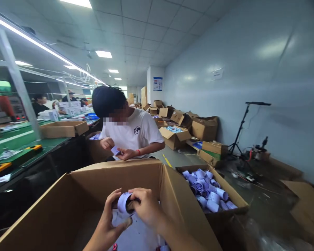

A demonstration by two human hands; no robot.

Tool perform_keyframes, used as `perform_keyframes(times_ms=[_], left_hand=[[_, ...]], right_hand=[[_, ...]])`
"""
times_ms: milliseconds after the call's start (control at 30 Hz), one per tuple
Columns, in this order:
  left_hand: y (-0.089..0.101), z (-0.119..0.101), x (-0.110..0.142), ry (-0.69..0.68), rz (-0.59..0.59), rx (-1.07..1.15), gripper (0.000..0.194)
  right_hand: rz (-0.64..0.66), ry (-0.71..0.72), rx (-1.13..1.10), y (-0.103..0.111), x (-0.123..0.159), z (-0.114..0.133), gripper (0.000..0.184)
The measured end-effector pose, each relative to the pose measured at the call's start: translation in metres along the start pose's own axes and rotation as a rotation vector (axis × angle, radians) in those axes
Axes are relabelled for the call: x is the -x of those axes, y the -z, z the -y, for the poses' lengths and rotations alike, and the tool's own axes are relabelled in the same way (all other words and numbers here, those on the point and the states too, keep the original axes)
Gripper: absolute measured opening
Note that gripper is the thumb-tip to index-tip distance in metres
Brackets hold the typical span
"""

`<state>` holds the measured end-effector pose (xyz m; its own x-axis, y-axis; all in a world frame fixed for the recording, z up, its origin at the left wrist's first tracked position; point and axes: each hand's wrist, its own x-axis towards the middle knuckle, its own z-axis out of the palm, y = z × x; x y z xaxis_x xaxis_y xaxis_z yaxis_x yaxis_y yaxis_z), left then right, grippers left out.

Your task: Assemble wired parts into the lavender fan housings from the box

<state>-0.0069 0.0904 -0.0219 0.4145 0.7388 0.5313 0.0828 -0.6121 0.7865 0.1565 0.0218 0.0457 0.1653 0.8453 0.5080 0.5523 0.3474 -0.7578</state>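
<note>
Both my hands meet over a large open cardboard box (75,195) at the bottom centre. My left hand (110,218) curls around a small rolled white-and-blue paper sleeve (123,204), fingers closed on its lower side. My right hand (144,205) grips the same roll from the right, fingers wrapped over its dark open end. More white pieces lie under my hands in the box.
A second open box (239,202) to the right holds several similar rolled sleeves. A person in a white T-shirt (132,134) sits ahead handling a small card. A green workbench (21,146) runs along the left, more cartons stand behind, and a tripod (240,129) stands by the right wall.
</note>
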Motion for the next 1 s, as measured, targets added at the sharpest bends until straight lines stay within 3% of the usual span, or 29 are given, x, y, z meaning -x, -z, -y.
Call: perform_keyframes(times_ms=[133, 267, 433, 600, 767, 867, 933, 1000], left_hand=[[-0.012, -0.004, -0.004, 0.05, 0.123, 0.053, 0.069], [-0.028, -0.016, -0.003, 0.087, 0.26, 0.088, 0.065], [-0.027, -0.016, 0.007, 0.064, 0.214, -0.009, 0.06], [-0.019, -0.014, 0.014, 0.05, 0.151, -0.088, 0.063], [-0.019, -0.022, 0.014, 0.094, 0.221, -0.049, 0.06], [-0.023, -0.019, 0.016, 0.126, 0.294, -0.037, 0.072], [-0.025, -0.012, 0.018, 0.125, 0.314, -0.037, 0.081], [-0.025, -0.004, 0.017, 0.107, 0.288, -0.049, 0.076]], right_hand=[[-0.065, -0.067, 0.015, 0.019, 0.009, -0.009, 0.026], [-0.056, -0.086, -0.019, 0.009, 0.024, -0.014, 0.025], [0.064, -0.28, -0.12, -0.002, 0.022, -0.006, 0.038], [0.129, -0.235, -0.123, -0.005, 0.014, -0.002, 0.03], [0.171, -0.253, -0.214, -0.008, 0.022, -0.012, 0.041], [0.245, -0.301, -0.335, 0.004, 0.029, -0.026, 0.05], [0.139, -0.377, -0.353, 0.025, 0.033, -0.043, 0.046], [-0.107, -0.484, -0.283, 0.057, 0.037, -0.066, 0.043]])
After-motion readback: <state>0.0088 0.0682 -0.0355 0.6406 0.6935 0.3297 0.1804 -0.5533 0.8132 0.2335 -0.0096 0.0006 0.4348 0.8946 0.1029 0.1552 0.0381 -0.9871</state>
